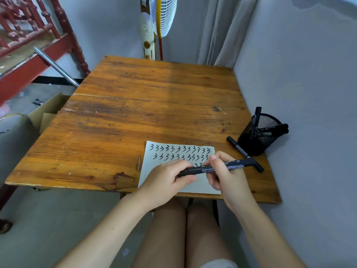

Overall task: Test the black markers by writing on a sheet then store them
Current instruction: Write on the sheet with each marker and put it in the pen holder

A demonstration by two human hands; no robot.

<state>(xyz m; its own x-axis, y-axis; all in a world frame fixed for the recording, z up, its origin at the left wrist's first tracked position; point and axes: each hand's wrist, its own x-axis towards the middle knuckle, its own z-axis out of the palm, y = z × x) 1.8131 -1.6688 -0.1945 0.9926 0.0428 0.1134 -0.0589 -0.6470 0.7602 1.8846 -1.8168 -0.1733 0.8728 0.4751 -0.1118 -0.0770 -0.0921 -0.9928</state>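
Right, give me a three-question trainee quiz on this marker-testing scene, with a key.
1. True or false: the marker over the sheet is held by both the left hand and the right hand.
2. Where does the loose marker on the table lie?
A. Left of the sheet
B. Beside the mesh pen holder
C. At the far edge
3. Fill in: the sheet is covered with rows of the digit ___.

Key: 1 true; 2 B; 3 three.
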